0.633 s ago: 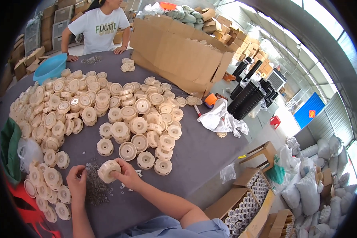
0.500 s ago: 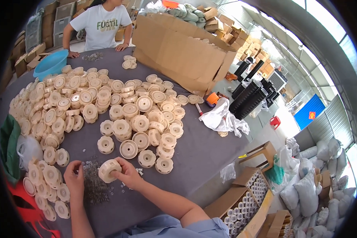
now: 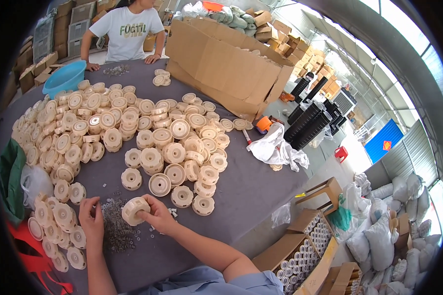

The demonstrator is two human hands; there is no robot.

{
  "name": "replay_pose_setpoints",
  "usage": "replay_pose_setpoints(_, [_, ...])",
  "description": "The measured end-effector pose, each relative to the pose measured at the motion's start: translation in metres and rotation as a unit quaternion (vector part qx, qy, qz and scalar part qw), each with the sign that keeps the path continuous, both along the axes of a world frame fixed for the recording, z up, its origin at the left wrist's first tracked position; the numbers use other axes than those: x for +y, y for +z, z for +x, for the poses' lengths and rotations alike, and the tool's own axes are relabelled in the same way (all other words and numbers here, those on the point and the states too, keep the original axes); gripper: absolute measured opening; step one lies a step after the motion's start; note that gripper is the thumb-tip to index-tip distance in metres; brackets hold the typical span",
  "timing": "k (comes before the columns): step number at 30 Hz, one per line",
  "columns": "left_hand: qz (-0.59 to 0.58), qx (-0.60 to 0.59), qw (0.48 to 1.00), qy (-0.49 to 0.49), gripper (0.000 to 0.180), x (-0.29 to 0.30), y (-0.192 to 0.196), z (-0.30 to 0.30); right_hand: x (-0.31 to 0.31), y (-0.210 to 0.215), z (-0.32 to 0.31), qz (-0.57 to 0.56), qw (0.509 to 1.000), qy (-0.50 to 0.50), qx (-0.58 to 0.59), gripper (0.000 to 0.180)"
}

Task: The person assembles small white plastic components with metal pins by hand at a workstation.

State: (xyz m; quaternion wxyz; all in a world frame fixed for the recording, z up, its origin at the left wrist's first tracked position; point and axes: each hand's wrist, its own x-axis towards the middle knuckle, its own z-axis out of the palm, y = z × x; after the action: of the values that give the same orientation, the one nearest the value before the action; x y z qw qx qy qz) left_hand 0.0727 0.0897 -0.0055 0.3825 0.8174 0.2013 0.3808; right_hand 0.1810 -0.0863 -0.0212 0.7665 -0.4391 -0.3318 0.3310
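Note:
My right hand [image 3: 158, 216] grips a cream-coloured round plastic part [image 3: 134, 211] with a notched rim, its thumb pressed into the central hole. To the left of it, my left hand [image 3: 91, 219] hovers over the table with curled fingertips close together; anything in them is too small to make out. Between the two hands lies a heap of small grey metal pieces [image 3: 117, 228], some of them ring-shaped. A few small pale bits [image 3: 173, 212] rest beside my right hand. More of the cream round parts [image 3: 182, 195] are piled and stacked just beyond.
A large pile of the same parts [image 3: 103, 120] covers the far left of the dark-covered table [image 3: 256, 191]. Around it are a blue basin [image 3: 65, 78], a big cardboard box [image 3: 221, 64] and a white cloth [image 3: 275, 145]. A person [image 3: 128, 32] stands across the table.
The hands and the held round part stay almost in place. The view has shifted very slightly.

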Motion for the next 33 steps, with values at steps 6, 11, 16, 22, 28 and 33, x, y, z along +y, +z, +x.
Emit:
replay_pose_setpoints(6, [-0.096, -0.045, 0.993, -0.041, 0.011, 0.015, -0.024, -0.004, 0.001, 0.003, -0.001, -0.009, 1.0, 0.003, 0.0, 0.023])
replay_pose_setpoints(11, [-0.247, -0.073, 0.966, -0.025, 0.01, 0.013, -0.02, -0.01, 0.003, 0.001, -0.004, -0.036, 0.999, -0.016, 0.001, 0.027])
replay_pose_setpoints(16, [-0.167, -0.084, 0.982, -0.03, 0.008, 0.008, -0.018, -0.002, -0.006, 0.006, -0.001, -0.053, 0.998, -0.022, -0.006, 0.026])
replay_pose_setpoints(22, [-0.331, -0.099, 0.935, -0.077, 0.007, -0.004, 0.001, -0.009, -0.002, 0.014, -0.007, -0.043, 0.999, -0.025, 0.002, 0.021])
replay_pose_setpoints(28, [-0.319, -0.035, 0.916, -0.239, 0.009, -0.023, 0.012, -0.014, -0.005, 0.01, -0.012, -0.086, 0.976, -0.002, -0.202, 0.025])
replay_pose_setpoints(33, [-0.338, -0.004, 0.883, -0.325, 0.01, -0.025, 0.015, -0.018, -0.009, 0.02, -0.013, -0.101, 0.964, 0.027, -0.244, 0.027])
